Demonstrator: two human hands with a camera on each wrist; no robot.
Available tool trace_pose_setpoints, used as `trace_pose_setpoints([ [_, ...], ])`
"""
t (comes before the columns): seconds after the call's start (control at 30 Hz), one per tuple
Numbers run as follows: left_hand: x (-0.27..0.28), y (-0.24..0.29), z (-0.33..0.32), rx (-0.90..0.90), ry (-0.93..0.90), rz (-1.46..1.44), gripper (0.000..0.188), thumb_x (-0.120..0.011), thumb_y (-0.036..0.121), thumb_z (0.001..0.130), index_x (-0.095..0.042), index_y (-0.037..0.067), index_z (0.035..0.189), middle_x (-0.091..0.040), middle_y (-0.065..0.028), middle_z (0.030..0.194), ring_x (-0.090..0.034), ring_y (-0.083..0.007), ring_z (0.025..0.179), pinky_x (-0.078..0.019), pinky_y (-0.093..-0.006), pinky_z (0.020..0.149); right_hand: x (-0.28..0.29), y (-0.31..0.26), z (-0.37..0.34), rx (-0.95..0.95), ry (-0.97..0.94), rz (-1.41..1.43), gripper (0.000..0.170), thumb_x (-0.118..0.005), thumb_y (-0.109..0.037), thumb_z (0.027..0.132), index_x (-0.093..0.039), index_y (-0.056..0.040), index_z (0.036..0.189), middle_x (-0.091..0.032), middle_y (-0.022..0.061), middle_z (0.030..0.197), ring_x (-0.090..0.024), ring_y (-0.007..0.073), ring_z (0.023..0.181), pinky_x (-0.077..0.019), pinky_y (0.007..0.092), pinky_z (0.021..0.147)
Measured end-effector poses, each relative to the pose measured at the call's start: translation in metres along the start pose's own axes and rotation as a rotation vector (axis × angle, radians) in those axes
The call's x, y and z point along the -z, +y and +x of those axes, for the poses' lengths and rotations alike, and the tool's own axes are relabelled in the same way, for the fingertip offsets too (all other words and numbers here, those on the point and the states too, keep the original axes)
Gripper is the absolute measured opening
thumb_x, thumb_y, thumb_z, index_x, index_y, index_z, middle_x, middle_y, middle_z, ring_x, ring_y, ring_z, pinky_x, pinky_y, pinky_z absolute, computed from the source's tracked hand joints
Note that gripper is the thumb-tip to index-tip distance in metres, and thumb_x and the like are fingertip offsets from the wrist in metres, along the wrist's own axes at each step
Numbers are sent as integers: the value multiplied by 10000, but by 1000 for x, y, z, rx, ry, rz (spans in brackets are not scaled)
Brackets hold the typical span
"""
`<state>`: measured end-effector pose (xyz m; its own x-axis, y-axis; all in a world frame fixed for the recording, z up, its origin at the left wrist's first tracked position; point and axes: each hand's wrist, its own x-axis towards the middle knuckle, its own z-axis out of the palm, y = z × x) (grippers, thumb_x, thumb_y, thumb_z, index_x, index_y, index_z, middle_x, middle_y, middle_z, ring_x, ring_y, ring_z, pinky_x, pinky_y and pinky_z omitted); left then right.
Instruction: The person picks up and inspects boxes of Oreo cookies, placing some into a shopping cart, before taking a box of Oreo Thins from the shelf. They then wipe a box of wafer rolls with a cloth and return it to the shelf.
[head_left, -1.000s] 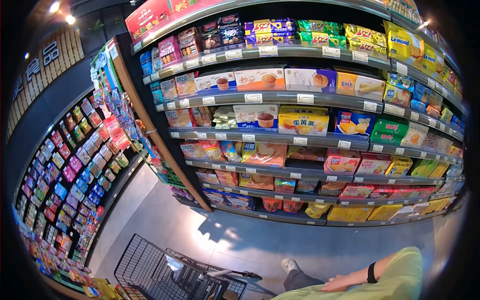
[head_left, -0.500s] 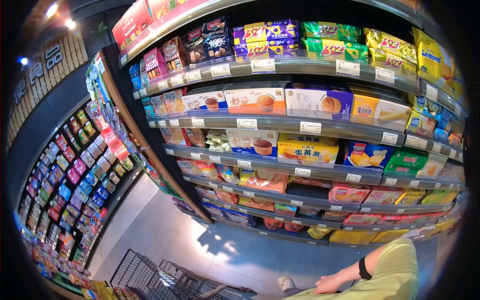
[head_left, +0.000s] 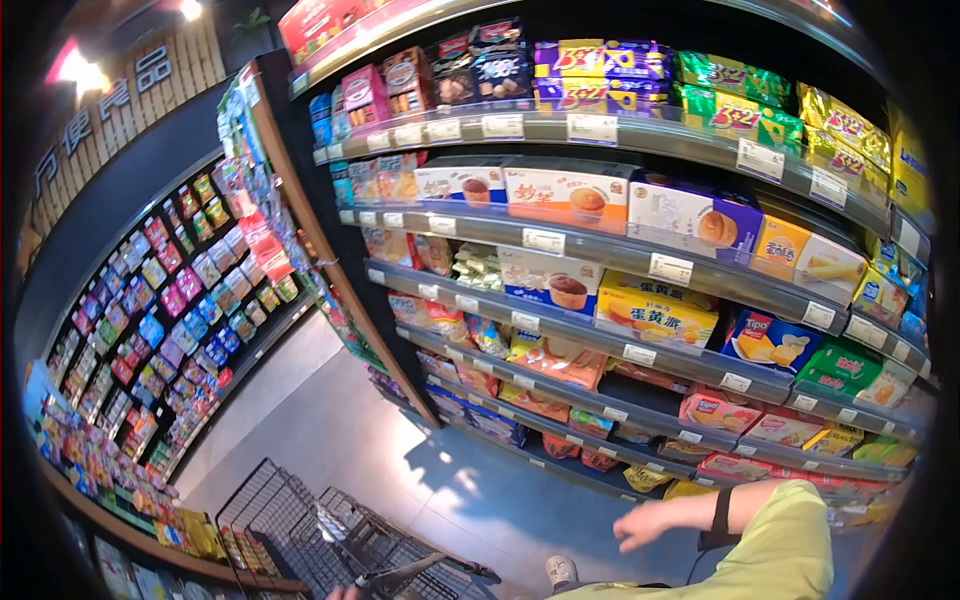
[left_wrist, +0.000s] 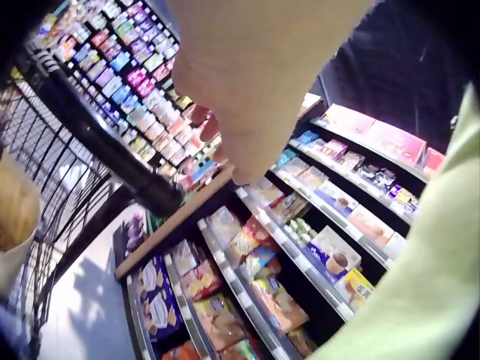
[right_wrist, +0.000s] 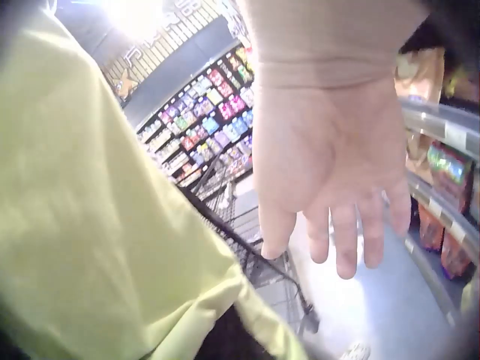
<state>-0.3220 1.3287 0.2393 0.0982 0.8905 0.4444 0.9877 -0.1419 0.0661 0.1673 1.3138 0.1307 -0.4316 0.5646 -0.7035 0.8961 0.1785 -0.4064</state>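
My right hand [head_left: 650, 522] reaches out over the floor in front of the lower shelves. Its palm and spread, nearly straight fingers [right_wrist: 345, 240] show in the right wrist view, holding nothing. Of my left hand [left_wrist: 240, 97], the back and a few loosely bent fingertips show in the left wrist view. It is beside the black handle [left_wrist: 105, 139] of a shopping cart, and no item is visible in it. In the head view only its fingertips [head_left: 343, 593] peek in at the bottom edge. The wire shopping cart [head_left: 270, 510] stands at lower left.
Tall shelves of boxed and bagged snacks [head_left: 570, 195] curve along the front and right. A wooden end panel [head_left: 300, 200] closes their left side. Another packed shelf wall [head_left: 160, 310] stands farther left, across a pale floor [head_left: 350, 430]. A shoe [head_left: 562, 570] shows below.
My right hand has lifted away from my body toward the shelves, fingers extending. The head view has shifted, so the shelves sit farther right. Left fingertips have come into the bottom edge.
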Motion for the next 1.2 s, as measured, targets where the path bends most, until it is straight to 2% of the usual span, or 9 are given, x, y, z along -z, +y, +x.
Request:
trace_pose_setpoints([
  [0.03, -14, -10, 4, 43, -2, 63, 385, -632, 330, 846, -607, 35, 1093, -606, -201, 1088, -556, -385, 1010, -426, -465, 889, 20, -6, -5, -87, 82, -15, 475, -562, -470, 857, -571, -95, 1147, -632, 165, 1105, -598, 334, 1042, -488, 468, 840],
  [0.1, -46, -28, 4, 362, -438, -119, 477, -496, 455, 913, -604, 72, 1175, -651, -226, 990, -606, -413, 915, -470, -459, 818, 34, -10, -8, -136, 363, -99, 418, -584, -417, 853, -583, -86, 1108, -640, 155, 1064, -608, 340, 997, -497, 467, 823],
  [0.17, -46, -32, 8, 561, -701, -249, 622, -350, 560, 934, -682, 35, 967, -654, -245, 952, -596, -427, 932, -448, -487, 827, 43, -31, -19, -92, 483, -66, 409, -574, -401, 871, -576, -77, 1121, -639, 152, 1057, -601, 339, 1010, -488, 452, 848],
  [0.23, -81, -45, -7, 418, -497, -107, 621, -433, 539, 897, -685, 1, 720, -620, -249, 677, -638, -419, 726, -506, -483, 695, 41, -35, -20, 1, 487, 61, 408, -565, -388, 882, -574, -66, 1133, -639, 158, 1056, -598, 340, 1014, -478, 439, 872],
  [0.3, -73, -38, -3, 370, -478, -92, 650, -509, 602, 822, -672, -9, 669, -632, -243, 674, -645, -402, 696, -510, -491, 669, 41, -46, -13, 40, 353, 168, 404, -564, -358, 888, -583, -38, 1133, -633, 176, 1076, -589, 343, 1036, -467, 413, 894],
  [0.63, -40, -49, -48, 361, -641, -330, 557, -532, 525, 774, -664, -13, 721, -630, -221, 640, -647, -383, 649, -532, -454, 626, 92, -177, 73, 337, 312, -178, 326, -605, -283, 867, -601, -28, 1071, -647, 165, 977, -614, 333, 955, -491, 422, 824],
  [0.8, -1, -72, -124, 148, -648, -322, 530, -553, 535, 755, -609, 21, 636, -599, -182, 558, -623, -348, 549, -510, -433, 541, 90, -237, 143, 567, 294, -324, 304, -601, -250, 860, -586, -35, 1074, -620, 178, 1006, -583, 354, 993, -470, 434, 869],
  [1.03, 23, -106, -175, -5, -596, -328, 482, -623, 516, 694, -566, 48, 592, -560, -157, 512, -604, -334, 516, -496, -406, 510, 60, -334, 242, 818, 382, -518, 610, -592, -92, 749, -420, -105, 1334, -445, 127, 1348, -427, 313, 1241, -368, 475, 991],
  [1.2, 5, -134, -141, -64, -534, -331, 468, -629, 501, 685, -558, 53, 566, -556, -144, 504, -598, -324, 508, -488, -406, 499, 51, -367, 308, 656, 407, -807, 755, -600, -137, 767, -291, -160, 1456, -267, 58, 1518, -235, 272, 1405, -253, 532, 1089],
])
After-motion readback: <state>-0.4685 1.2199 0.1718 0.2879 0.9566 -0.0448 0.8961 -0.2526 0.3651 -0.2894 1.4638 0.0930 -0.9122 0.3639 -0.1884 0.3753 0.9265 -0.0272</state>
